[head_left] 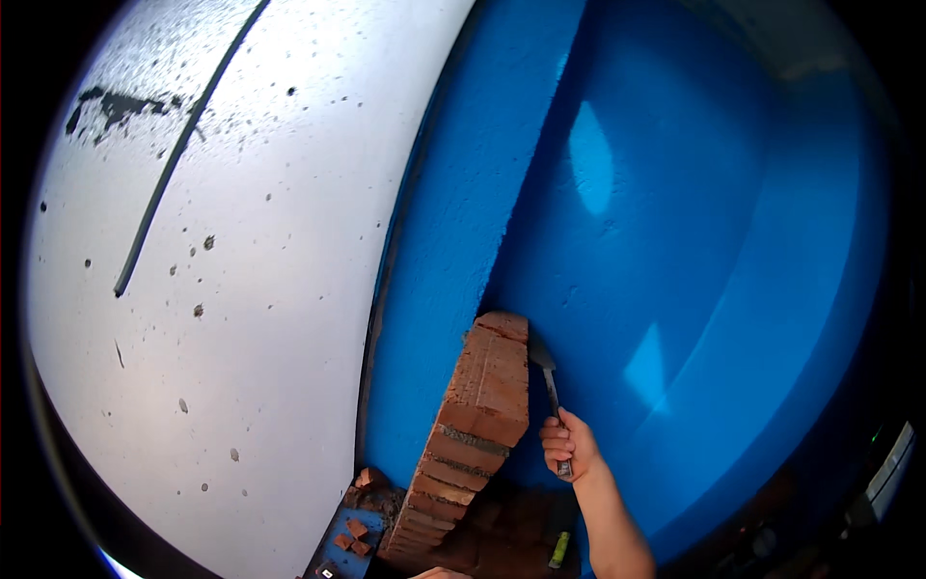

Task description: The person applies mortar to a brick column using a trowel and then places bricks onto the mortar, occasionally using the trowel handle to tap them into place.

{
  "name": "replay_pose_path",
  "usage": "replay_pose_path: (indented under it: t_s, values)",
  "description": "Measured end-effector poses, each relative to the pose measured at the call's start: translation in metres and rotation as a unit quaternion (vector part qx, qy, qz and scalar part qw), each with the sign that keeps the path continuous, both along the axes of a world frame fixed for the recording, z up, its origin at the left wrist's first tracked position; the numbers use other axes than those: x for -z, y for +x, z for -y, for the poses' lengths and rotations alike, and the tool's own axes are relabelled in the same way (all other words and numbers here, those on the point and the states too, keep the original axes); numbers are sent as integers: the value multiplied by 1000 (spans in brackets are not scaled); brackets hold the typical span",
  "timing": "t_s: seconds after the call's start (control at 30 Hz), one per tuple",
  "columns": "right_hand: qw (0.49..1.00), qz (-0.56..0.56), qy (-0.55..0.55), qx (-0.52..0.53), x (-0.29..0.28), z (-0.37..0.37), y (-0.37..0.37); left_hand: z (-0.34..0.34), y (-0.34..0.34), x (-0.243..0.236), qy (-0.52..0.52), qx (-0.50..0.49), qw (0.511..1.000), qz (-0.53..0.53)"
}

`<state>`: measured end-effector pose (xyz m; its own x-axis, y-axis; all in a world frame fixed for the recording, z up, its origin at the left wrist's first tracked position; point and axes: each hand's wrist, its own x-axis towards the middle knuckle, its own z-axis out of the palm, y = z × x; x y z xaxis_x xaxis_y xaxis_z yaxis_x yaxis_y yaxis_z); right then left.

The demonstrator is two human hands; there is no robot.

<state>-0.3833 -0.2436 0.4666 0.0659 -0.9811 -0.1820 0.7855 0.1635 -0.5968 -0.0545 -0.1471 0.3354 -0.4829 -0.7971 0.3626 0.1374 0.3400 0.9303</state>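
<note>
My right hand (569, 446) is closed around the handle of a trowel (551, 381). The trowel's dark blade meets the right side of a narrow brick wall (487, 372) near its top; whether it touches the brick I cannot tell. Grey mortar shows in the joints between the lower courses. At the bottom edge only a sliver of my left hand (441, 573) shows, close to the foot of the brickwork, with its fingers hidden.
A blue wall (675, 241) rises behind the bricks, with a protruding blue strip (473, 164). On the left is a white, dark-spattered surface (280, 318) crossed by a dark strip (183, 145). Broken brick pieces (356, 537) lie lower left; a yellow-green object (558, 550) lies below.
</note>
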Motion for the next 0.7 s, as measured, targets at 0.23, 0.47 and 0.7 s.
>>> replay_pose_path:
  t_s: [0.23, 0.47, 0.7]
  values:
    - [998, -6, 6, 67, 7, 7, 22, -8, 4, -7, 11, -4, 999, 31]
    - [989, -42, -3, 140, 0, 10, 39, -9, 2, -20, -8, -19, 999, 47]
    - [985, -57, -3, 165, 2, 13, 31, -6, 0, -28, 1, -31, 997, 66]
